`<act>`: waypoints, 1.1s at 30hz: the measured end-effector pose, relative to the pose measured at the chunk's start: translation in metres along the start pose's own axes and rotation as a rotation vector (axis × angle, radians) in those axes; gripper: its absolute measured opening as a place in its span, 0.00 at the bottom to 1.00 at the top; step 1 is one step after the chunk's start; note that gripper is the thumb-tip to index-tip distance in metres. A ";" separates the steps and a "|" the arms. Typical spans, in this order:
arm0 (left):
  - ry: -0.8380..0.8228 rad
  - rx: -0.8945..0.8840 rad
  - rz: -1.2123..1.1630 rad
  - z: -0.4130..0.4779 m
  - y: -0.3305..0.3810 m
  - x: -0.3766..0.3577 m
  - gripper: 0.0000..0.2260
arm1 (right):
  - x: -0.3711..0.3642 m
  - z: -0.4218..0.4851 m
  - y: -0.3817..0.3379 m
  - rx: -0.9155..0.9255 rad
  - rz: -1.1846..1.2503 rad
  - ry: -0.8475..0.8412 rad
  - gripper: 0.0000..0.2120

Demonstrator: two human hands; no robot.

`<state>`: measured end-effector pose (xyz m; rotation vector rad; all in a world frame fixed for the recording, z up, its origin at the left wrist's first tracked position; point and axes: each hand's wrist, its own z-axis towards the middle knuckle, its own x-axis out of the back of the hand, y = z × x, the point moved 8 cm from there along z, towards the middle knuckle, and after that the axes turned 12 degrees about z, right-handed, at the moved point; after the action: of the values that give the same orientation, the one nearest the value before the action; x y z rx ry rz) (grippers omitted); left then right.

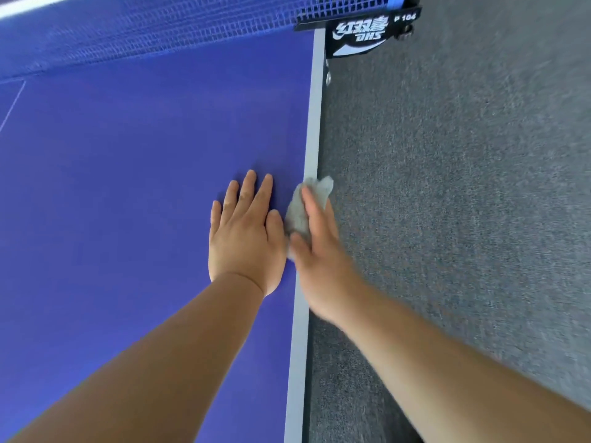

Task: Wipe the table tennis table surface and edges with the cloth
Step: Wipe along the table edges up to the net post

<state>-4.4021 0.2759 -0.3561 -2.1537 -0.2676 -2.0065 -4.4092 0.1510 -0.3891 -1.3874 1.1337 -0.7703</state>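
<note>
Two bare forearms reached forward from the bottom of the view over a blue table point(128, 187). The left hand point(244, 238) lay flat on the surface just inside the pale side edge point(311, 139), fingers spread and holding nothing. Just beside it, the right hand point(319, 247) was closed over a small grey cloth point(299, 212), pressing it against that edge, thumb on the table side and fingers wrapped over the rim. A crumpled end of the cloth stuck out beyond the fingertips. The cloth looked light, soft and limp, likely to bunch or slip unless gripped in a wad across the palm, as here. Grey carpet point(463, 187) lay to the right of the table. Farther off, the blue net point(160, 30) crossed the table, fixed by a black clamp point(355, 33) at the edge.
</note>
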 end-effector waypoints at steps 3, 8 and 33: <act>0.006 -0.003 -0.002 -0.001 0.001 0.002 0.30 | -0.011 -0.039 0.010 0.011 -0.038 -0.049 0.32; -0.006 -0.007 0.009 0.000 -0.001 -0.001 0.27 | 0.009 0.042 -0.001 -0.145 -0.109 -0.064 0.33; 0.000 -0.007 -0.001 0.002 -0.001 -0.002 0.27 | -0.001 -0.002 0.004 -0.039 -0.043 0.012 0.31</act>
<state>-4.4011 0.2777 -0.3581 -2.1582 -0.2620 -2.0117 -4.4122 0.1516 -0.3925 -1.4459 1.1366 -0.7917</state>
